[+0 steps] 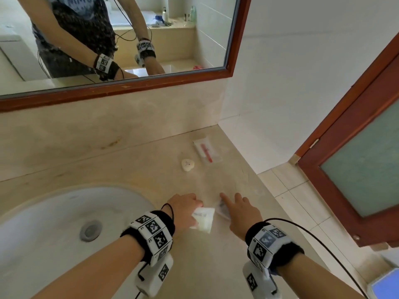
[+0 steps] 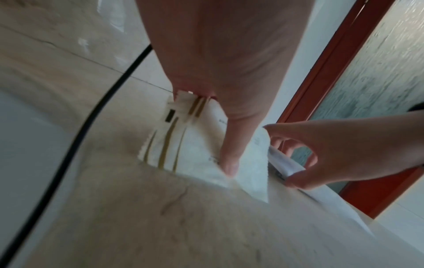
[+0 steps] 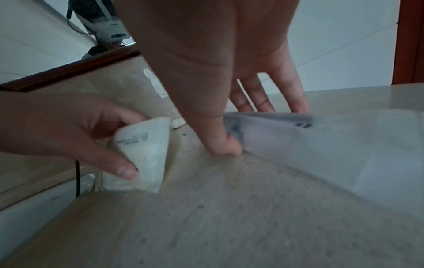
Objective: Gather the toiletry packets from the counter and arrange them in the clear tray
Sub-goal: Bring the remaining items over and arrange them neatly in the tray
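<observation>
Gathering in progress at the counter (image 1: 151, 169) edge: white packets (image 1: 203, 220) pinched in left hand (image 1: 185, 209), right hand (image 1: 241, 212) nipping a clear sachet (image 1: 222, 210) for lifting, clear tray apparently unseen.

Both my forearms reach forward side by side, each wrist wrapped in a marker band. My left hand (image 1: 185, 209) pinches a white packet (image 1: 203, 219), thumb on one face and fingers curled behind. My right hand (image 1: 243, 214) lies just beside it, palm down, thumb and spread fingers closing on the edge of a clear packet (image 3: 332, 145).
</observation>
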The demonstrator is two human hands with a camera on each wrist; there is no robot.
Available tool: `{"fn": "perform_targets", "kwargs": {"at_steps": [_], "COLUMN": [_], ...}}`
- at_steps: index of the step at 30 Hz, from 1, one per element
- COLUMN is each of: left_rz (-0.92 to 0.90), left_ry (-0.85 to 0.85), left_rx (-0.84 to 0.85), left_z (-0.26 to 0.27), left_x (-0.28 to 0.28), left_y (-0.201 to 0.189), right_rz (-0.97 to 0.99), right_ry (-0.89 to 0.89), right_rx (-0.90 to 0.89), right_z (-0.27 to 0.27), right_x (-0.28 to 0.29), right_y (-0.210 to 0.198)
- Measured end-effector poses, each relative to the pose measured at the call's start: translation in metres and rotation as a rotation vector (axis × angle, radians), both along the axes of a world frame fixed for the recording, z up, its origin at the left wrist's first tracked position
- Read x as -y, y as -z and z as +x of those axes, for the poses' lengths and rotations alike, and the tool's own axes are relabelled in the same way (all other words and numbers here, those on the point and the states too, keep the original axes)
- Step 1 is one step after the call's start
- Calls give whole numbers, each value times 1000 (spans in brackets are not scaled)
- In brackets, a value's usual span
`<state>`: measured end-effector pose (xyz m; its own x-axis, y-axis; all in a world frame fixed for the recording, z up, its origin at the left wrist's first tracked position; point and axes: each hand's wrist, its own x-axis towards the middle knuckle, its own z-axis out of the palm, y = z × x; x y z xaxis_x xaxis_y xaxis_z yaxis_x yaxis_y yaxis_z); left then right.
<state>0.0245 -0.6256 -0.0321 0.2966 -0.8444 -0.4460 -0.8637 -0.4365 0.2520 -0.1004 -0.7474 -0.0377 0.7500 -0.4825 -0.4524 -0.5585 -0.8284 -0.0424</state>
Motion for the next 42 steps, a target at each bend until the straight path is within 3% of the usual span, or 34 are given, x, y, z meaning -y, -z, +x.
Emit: {"fn": "perform_targets", "kwargs": {"at_steps": [9, 16, 30, 42], "left_rz": [-262, -348, -375, -398], "left_ry": [-382, -619, -1076, -1404], "left_rx": [-23, -47, 86, 179], "left_z": [33, 52, 47, 26], "left_x": [-45, -121, -349, -532], "left_y": [-28, -59, -77, -74], "right_rz": [22, 23, 17, 58], "right_ry": [-58, -288, -861, -1177], "right_rx": [106, 194, 62, 107], "right_z": [34, 91, 165, 197], "right_x": [-16, -81, -290, -482], "right_y": [-32, -66, -85, -88]}}
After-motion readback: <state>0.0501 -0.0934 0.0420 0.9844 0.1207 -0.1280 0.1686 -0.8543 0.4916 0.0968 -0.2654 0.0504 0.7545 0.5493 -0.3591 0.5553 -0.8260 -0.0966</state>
